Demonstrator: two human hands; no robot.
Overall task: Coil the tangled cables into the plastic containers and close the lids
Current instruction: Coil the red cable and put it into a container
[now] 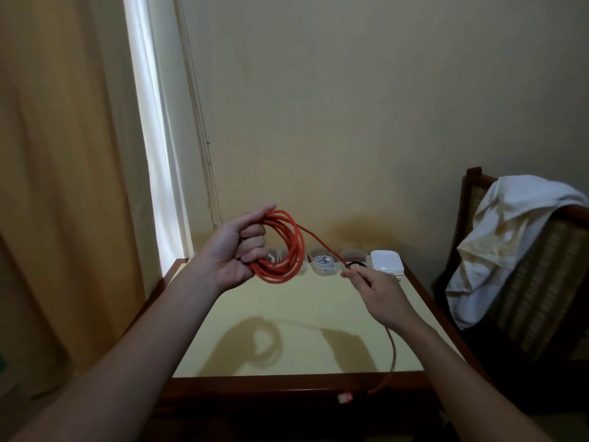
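Orange cable (288, 250) coiled round my left hand (234, 250), fingers curled through it; my right hand (376, 291) pinches its strand, hands apart.

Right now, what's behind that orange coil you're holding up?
Through the orange coil a clear container with white cable inside shows, at the table's far edge. The coil and the left hand cover most of it, so any lid is hidden.

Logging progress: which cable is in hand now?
The orange cable, looped in the left hand, its strand pinched by the right hand; the white cable lies in a clear container.
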